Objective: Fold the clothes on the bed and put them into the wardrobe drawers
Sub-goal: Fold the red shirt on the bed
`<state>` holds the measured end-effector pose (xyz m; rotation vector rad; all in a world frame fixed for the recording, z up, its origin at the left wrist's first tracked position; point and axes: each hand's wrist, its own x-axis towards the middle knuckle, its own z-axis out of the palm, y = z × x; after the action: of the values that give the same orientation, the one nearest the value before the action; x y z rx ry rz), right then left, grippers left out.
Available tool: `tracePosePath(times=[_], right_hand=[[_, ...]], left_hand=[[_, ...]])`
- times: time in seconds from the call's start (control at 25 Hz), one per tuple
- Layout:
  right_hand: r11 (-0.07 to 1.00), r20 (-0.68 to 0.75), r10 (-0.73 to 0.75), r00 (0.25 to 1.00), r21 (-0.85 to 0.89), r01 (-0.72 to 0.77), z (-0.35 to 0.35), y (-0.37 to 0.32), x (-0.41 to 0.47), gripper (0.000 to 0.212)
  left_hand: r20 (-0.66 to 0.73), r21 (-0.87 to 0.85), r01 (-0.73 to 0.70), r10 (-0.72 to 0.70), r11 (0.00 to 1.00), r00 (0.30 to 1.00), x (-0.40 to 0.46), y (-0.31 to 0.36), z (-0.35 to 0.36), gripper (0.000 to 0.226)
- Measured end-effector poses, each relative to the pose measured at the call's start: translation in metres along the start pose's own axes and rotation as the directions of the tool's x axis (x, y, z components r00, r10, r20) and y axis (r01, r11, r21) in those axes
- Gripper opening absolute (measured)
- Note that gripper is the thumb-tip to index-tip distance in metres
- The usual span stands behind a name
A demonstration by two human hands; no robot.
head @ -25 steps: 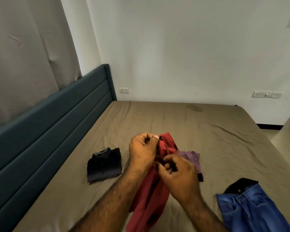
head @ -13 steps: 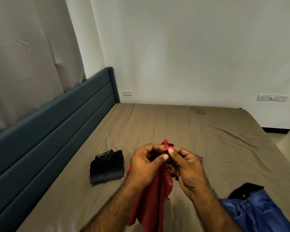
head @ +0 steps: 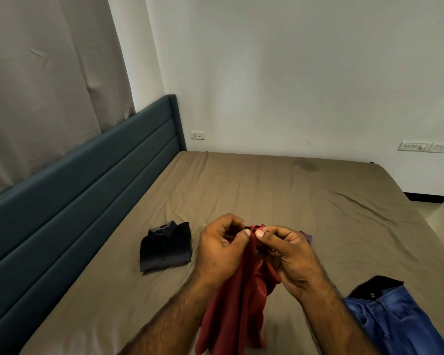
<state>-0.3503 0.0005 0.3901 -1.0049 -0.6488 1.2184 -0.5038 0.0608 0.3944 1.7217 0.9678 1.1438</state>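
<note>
A red garment [head: 237,301] hangs bunched above the bed [head: 280,190]. My left hand [head: 219,249] and my right hand [head: 286,254] both pinch its top edge between thumb and fingers, close together. A folded dark shirt [head: 166,245] lies on the sheet to the left of my hands. Blue jeans [head: 397,321] lie at the lower right with a black garment [head: 377,284] beside them. A purple garment [head: 306,235] peeks out behind my right hand, mostly hidden.
A dark teal padded headboard [head: 82,180] runs along the left of the bed under a grey curtain [head: 36,85]. A white wall with sockets [head: 197,135] stands behind. Floor [head: 441,208] shows at the right past the bed's edge.
My hands have come level and closer, now both pinching the red garment's top edge. The garment's top has lowered, and the purple garment is more hidden.
</note>
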Motion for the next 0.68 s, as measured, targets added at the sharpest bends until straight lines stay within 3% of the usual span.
tracePosePath(times=[0.12,0.28,0.44,0.48,0.56,0.68], right_hand=[[0.994,-0.013,0.028,1.0,0.107,-0.027,-0.006,-0.004,-0.004,0.011],[0.974,-0.067,-0.004,0.998,0.227,0.019,-0.02,-0.017,-0.007,0.017],[0.994,-0.107,-0.027,0.994,-0.112,0.015,-0.009,-0.006,-0.004,0.013],[0.982,-0.104,-0.051,0.993,-0.187,0.031,-0.005,-0.001,-0.004,0.012],[0.932,-0.087,-0.168,0.982,-0.339,0.13,-0.001,0.006,-0.007,0.011],[0.774,-0.036,-0.366,0.93,-0.567,0.282,-0.002,0.005,-0.011,0.011]], left_hand=[[-0.058,-0.104,0.108,-0.114,0.989,0.992,0.004,-0.005,-0.008,0.008],[-0.163,0.09,0.096,-0.08,0.991,0.983,0.016,-0.015,-0.028,0.019],[0.08,-0.125,0.193,-0.184,0.973,0.98,0.008,-0.002,-0.015,0.014],[0.11,-0.103,0.174,-0.162,0.979,0.981,0.003,0.001,-0.008,0.013],[0.112,-0.055,0.11,-0.103,0.992,0.988,-0.005,0.004,0.001,0.011],[0.056,-0.016,0.062,-0.061,0.998,0.997,-0.007,0.007,0.004,0.01]])
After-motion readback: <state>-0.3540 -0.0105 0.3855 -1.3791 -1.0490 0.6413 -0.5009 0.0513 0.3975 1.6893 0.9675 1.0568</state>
